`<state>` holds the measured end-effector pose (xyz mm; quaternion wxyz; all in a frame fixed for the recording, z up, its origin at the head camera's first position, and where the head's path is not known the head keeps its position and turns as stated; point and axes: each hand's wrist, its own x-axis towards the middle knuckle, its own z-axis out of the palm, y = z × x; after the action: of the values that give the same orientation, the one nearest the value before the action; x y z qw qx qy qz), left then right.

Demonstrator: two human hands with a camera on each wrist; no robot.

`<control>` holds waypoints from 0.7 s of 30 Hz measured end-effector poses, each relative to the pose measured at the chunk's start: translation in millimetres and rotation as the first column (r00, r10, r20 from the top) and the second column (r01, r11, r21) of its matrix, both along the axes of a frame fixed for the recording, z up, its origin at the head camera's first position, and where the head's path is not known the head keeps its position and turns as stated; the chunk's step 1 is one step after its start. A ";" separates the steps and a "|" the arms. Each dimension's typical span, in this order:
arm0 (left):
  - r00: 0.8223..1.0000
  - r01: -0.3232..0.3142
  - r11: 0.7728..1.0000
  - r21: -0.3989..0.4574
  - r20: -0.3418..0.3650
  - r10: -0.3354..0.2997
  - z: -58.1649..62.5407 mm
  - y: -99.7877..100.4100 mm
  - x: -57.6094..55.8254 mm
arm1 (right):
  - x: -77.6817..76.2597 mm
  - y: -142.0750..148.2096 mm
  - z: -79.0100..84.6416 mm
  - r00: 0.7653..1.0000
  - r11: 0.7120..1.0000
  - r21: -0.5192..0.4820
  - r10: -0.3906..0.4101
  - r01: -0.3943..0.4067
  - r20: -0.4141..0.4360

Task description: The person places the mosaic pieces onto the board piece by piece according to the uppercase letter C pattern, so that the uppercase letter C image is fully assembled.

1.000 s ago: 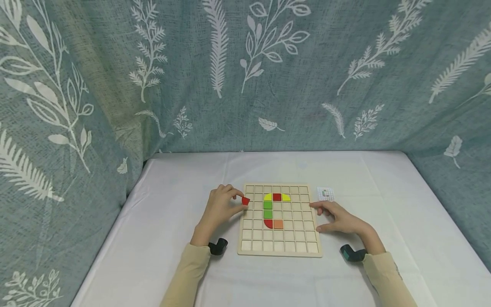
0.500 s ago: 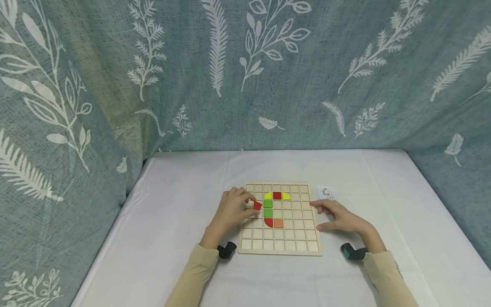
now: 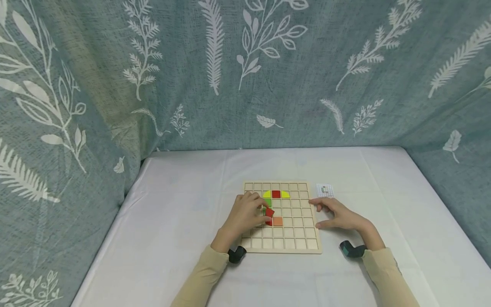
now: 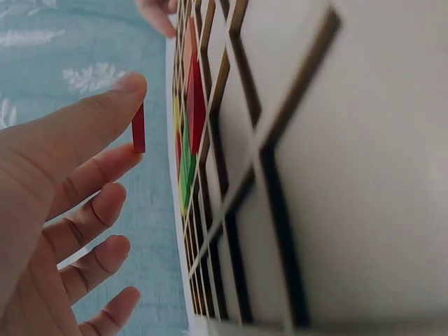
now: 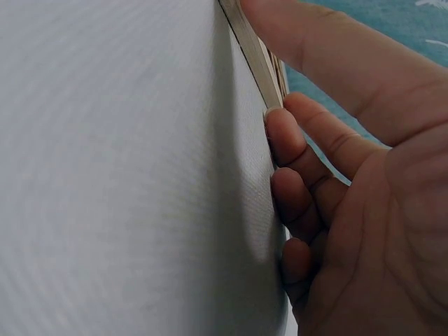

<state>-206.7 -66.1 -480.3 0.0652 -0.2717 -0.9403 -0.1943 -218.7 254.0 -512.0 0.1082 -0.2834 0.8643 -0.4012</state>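
Observation:
My left hand (image 3: 244,213) pinches a thin red tile (image 3: 270,212) between thumb and fingertip over the gridded wooden board (image 3: 295,244). In the left wrist view the tile (image 4: 138,129) is held on edge, raised off the board, with the other fingers spread and bent. A column of tiles lies partly hidden behind this hand: a green tile (image 3: 268,202), another green, and a rounded red one. Beside these sits an orange tile (image 3: 278,221). My right hand (image 3: 339,215) rests at the board's right edge, thumb and index fingertip at the rim, its fingers loosely bent.
Along the board's upper rows, a red square (image 3: 276,194) sits between two rounded yellow tiles (image 3: 285,194). A small printed card (image 3: 324,190) lies right of the board. White cloth (image 3: 172,192) covers the table; a patterned curtain (image 3: 215,123) hangs behind.
My left hand has carried the red tile rightward and slightly nearer, from the board's left edge to over the coloured column. My right hand has stayed at the right edge.

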 end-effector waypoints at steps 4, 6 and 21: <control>1.000 0.013 0.999 -0.029 0.023 -0.012 -0.7 9.4 2.4 | 7.3 -8.0 16.8 1.000 1.000 0.001 -0.008 0.008 0.012; 0.999 0.018 0.999 -0.046 0.036 -0.017 -0.8 13.5 3.6 | 7.2 -8.3 17.5 1.000 1.000 0.004 -0.010 0.010 0.012; 0.999 0.024 0.996 -0.086 0.032 -0.021 -5.3 33.2 8.7 | 1.0 -0.8 2.3 1.000 1.000 -0.004 0.009 -0.009 0.003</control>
<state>-198.0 -32.9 -485.6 0.0367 -0.2818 -0.9456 -0.1584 -217.8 253.2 -509.7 0.1108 -0.2869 0.8621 -0.4029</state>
